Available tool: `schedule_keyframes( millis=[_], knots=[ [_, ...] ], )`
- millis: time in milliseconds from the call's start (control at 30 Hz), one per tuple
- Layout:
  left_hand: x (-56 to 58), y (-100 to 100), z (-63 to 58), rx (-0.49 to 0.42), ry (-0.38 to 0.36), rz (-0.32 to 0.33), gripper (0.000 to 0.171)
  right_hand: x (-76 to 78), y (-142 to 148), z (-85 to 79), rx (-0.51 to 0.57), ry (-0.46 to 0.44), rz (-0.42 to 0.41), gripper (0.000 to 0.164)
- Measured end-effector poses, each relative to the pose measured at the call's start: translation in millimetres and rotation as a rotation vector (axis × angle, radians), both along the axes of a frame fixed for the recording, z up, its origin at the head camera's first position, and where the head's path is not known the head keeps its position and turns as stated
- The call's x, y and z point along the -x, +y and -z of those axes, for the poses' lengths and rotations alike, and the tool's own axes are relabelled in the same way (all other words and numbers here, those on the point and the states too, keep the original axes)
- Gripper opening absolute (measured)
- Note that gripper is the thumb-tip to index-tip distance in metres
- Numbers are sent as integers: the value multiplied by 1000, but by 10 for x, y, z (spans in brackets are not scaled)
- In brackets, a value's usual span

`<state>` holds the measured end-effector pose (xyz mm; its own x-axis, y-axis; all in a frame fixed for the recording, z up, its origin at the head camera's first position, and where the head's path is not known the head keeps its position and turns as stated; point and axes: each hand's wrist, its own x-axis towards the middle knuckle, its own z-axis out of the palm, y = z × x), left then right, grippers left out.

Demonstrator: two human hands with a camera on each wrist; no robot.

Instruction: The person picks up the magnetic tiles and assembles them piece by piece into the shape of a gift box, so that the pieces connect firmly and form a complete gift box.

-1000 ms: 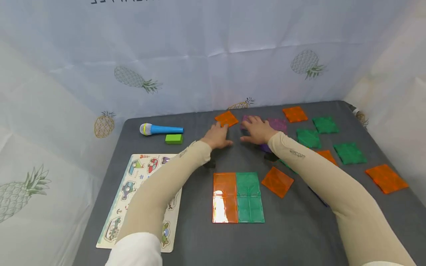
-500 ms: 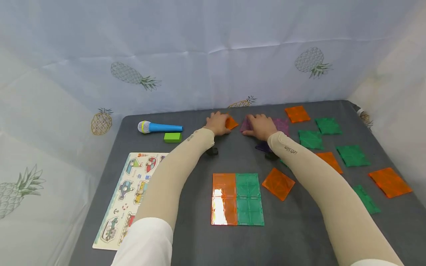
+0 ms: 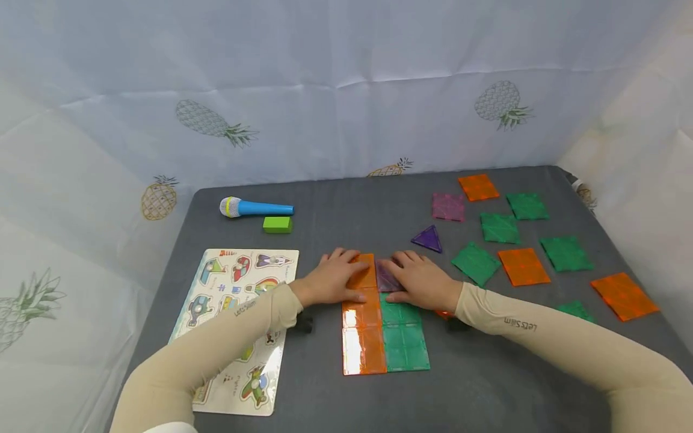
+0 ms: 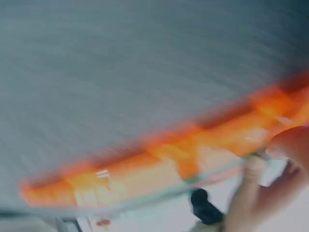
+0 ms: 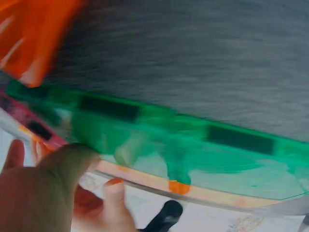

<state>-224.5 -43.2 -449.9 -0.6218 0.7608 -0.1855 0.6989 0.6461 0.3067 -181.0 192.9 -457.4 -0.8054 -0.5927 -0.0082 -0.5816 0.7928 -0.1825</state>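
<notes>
Two orange square tiles and two green square tiles lie edge to edge as a flat block in the middle of the dark table. At the block's far side, my left hand grips another orange tile between fingers and thumb, lined up with the orange column. My right hand grips a purple tile beside it, just beyond the green column. Both held tiles are partly hidden by fingers. The left wrist view is blurred; in the right wrist view the thumb is at the pink-purple edge.
Loose green and orange tiles, a purple-pink square and a purple triangle lie to the right. A toy microphone, a green block and a picture puzzle board are on the left.
Both hands have come back from the table's far side to the block, bringing an orange tile in the left and a purple tile in the right.
</notes>
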Motion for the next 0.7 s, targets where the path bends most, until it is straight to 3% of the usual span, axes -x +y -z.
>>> schedule_keyframes(
  millis=[100, 200, 500, 700],
  knots=[
    [-162, -45, 90, -10, -2, -32, 82, -85, 12, 46, 2, -24, 14, 69],
    [-215, -56, 126, -10, -38, -42, 89, -84, 28, 55, 9, -57, 22, 69],
    [-83, 8, 100, 33, -117, -18, 95, 131, 48, 17, -14, -179, 33, 73],
    [-97, 61, 34, 101, -135, -6, 97, 246, -23, -76, 9, -271, 79, 77]
  ],
)
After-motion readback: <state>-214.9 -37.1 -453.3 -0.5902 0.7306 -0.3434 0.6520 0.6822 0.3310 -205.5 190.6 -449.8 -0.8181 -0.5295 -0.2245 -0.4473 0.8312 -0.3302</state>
